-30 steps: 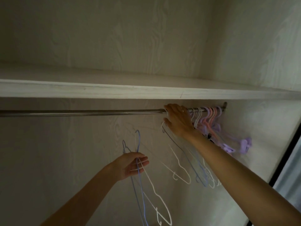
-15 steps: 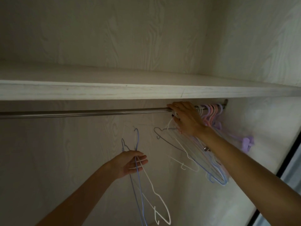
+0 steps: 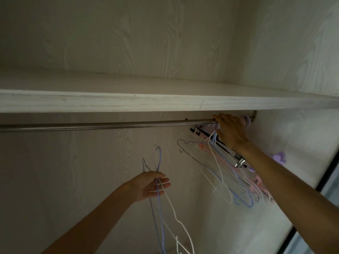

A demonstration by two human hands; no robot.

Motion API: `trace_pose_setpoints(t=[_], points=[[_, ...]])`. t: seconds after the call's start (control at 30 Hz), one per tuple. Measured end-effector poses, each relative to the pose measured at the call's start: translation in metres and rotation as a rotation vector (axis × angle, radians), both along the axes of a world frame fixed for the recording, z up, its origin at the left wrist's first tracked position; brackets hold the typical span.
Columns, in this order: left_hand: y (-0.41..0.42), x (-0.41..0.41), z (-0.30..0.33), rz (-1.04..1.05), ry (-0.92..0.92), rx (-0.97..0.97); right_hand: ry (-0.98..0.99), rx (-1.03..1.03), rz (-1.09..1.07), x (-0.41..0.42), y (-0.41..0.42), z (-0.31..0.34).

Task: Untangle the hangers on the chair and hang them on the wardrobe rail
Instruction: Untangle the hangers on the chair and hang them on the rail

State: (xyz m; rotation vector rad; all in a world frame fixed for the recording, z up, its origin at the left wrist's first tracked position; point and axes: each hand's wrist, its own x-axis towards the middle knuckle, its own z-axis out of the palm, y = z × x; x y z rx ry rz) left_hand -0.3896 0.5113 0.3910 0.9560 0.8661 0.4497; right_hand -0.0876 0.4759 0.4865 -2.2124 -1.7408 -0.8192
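A steel wardrobe rail [image 3: 110, 125] runs under a white shelf. My right hand [image 3: 232, 131] rests on the rail near its right end, pressing a bunch of hung hangers [image 3: 231, 176] (white, blue, pink, black) towards the right wall; they swing out slanted to the left below my wrist. My left hand [image 3: 150, 186] is lower and to the left, its fingers curled round the necks of thin blue and white wire hangers [image 3: 161, 217], whose hooks stick up above the hand and whose bodies dangle below it.
The white shelf [image 3: 165, 103] lies just above the rail. The wardrobe's right side wall [image 3: 293, 140] stands beside the hung bunch, with a purple clip hanger [image 3: 279, 158] against it. A dark door frame edge [image 3: 326, 176] runs down at the far right. The chair is out of view.
My right hand slid further right along the rail, bunching the hung hangers against the wall end; they swung out to the left. My left hand stayed about where it was.
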Motion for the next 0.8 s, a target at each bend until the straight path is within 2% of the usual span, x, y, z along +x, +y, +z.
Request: trace_pose_setpoints(t=[0.3,0.53,0.6,0.67,0.73,0.8], points=[[-0.001,0.007,0.003,-0.019,0.010,0.024,-0.073,-0.050,-0.233,-0.003,0.003,0.007],[-0.004,0.017,0.012,-0.029,-0.034,0.016,0.003,-0.010,-0.177,-0.007,-0.011,0.005],[-0.007,0.020,0.015,-0.028,-0.059,0.010,0.120,0.069,-0.047,-0.018,-0.021,-0.003],[-0.013,0.025,0.017,-0.027,-0.098,0.009,0.345,0.064,0.123,-0.040,-0.040,-0.016],[-0.020,0.031,0.019,-0.008,-0.142,0.008,0.612,-0.120,0.212,-0.072,-0.062,-0.033],[-0.027,0.038,0.021,-0.006,-0.164,0.014,0.920,-0.359,0.211,-0.103,-0.081,-0.049]])
